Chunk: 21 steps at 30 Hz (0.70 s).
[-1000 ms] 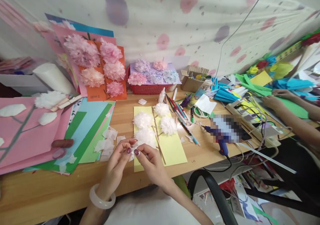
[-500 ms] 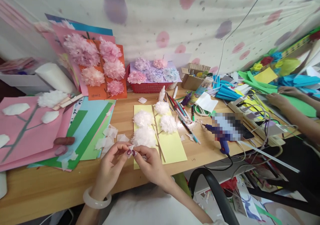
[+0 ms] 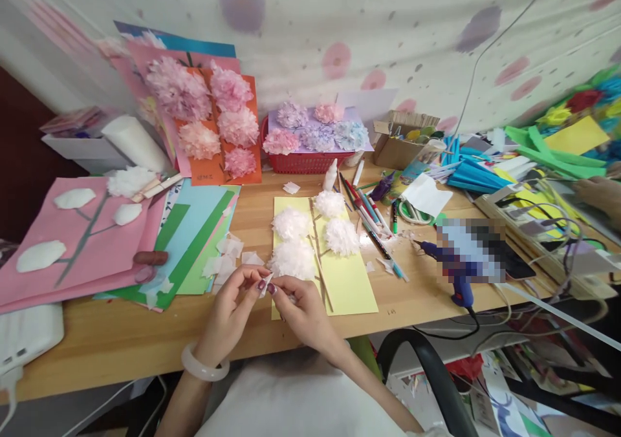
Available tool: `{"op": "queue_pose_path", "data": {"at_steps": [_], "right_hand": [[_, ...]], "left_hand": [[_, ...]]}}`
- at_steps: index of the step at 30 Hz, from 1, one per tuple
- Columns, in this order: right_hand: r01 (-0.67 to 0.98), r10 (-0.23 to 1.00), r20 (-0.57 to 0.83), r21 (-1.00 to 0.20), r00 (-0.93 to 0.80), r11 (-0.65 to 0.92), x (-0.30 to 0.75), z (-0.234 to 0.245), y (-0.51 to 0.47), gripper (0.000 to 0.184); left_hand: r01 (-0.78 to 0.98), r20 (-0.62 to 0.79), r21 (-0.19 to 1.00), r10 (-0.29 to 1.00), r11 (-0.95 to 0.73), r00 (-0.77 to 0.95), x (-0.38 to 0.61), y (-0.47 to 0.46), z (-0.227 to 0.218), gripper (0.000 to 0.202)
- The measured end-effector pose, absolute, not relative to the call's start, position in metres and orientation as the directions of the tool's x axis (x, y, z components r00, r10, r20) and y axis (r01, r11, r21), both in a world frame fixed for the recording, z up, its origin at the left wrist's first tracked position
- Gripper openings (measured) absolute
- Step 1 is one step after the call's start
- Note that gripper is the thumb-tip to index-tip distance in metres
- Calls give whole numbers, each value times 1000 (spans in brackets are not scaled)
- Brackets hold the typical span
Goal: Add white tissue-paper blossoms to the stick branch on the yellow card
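Observation:
My left hand and my right hand meet at the near edge of the wooden table. Both pinch a small folded piece of white tissue paper between thumb and fingertips. A pale bangle sits on my left wrist. Just beyond my hands lies a yellow card bearing several white tissue flowers along a thin stem. Loose white tissue scraps lie to the left of the card.
Coloured paper sheets and a pink card cover the left side. An orange card with pink flowers and a red basket stand at the back. Pens, a blue glue gun and cables lie right. Another person's hand is at far right.
The view has shifted, so everything sits further right in frame. My hands stay together, still pinching the tissue piece, with only small finger movements.

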State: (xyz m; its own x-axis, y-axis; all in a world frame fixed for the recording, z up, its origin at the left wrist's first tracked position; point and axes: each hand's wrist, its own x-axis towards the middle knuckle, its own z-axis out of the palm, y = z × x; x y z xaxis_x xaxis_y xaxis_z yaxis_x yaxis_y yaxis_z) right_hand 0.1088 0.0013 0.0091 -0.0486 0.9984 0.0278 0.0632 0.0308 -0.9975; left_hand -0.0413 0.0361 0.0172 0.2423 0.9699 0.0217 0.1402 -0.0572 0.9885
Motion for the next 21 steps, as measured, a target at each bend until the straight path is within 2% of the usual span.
{"op": "queue_pose_path", "data": {"at_steps": [10,17,21], "right_hand": [[84,998,-33,-996,-47,-29,103,13,15,25],[97,998,-45,-995,-50,-40,97,20,27,25],[135,998,-33,-991,-50,-26,93,21,30,23]], "left_hand": [[95,-19,995,982,1,187,-47,49,19,29],[-21,-199,977,947,211,253,-62,58,16,35],[-61,-205,973,952,224,226,-67,62,15,34]]}}
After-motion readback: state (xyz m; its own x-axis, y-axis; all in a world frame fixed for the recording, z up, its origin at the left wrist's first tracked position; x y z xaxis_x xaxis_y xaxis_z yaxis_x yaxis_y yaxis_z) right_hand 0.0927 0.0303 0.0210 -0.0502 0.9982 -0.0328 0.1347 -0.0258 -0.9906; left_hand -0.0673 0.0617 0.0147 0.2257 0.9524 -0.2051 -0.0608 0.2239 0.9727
